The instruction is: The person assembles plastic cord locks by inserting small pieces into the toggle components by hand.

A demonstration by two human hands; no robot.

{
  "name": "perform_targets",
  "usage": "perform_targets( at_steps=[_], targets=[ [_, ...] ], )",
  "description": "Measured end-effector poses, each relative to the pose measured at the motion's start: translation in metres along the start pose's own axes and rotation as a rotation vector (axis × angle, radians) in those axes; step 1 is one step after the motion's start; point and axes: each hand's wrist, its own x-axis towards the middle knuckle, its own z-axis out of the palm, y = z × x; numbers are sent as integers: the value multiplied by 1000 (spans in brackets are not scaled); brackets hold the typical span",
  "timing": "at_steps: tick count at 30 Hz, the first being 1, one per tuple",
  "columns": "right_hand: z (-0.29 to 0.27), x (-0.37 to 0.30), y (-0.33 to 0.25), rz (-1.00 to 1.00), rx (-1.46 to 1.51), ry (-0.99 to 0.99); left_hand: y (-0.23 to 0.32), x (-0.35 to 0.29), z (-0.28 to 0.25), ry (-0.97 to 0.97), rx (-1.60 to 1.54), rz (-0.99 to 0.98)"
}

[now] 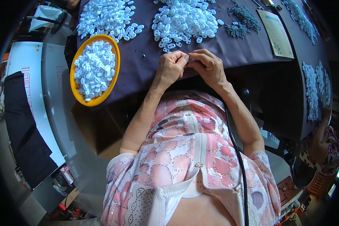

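Observation:
At the table's near edge, my left hand (171,69) and my right hand (209,68) meet with fingertips pinched together. Something tiny seems to sit between them, too small and covered to make out. Just beyond my fingers spreads a heap of small white oval plastic pieces (184,25). A second heap of white plastic pieces (105,19) lies farther left. Beside it, an orange oval tray (117,62) is filled with more of these white pieces. Small dark grey parts (244,20) are piled beyond my right hand.
A dark cloth covers the table (139,71). To the right lies a tan envelope (275,34); more small pieces (311,90) rest on the adjoining table. An open cardboard box (97,128) stands below the tray. Another person's arm (321,130) shows at far right.

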Motion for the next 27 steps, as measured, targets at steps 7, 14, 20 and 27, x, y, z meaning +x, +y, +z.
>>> perform_targets(
  at_steps=[7,14,20,27],
  targets=[
    [0,-2,0,-43,0,-1,-9,3,-2,-41,27,11],
    [-2,-1,2,-79,-28,-9,-3,2,-1,-45,61,1],
    [-1,0,1,-51,-25,-27,-7,2,1,-24,31,34],
    [-5,1,-5,50,77,-46,-4,1,-2,-26,10,1]
  ],
)
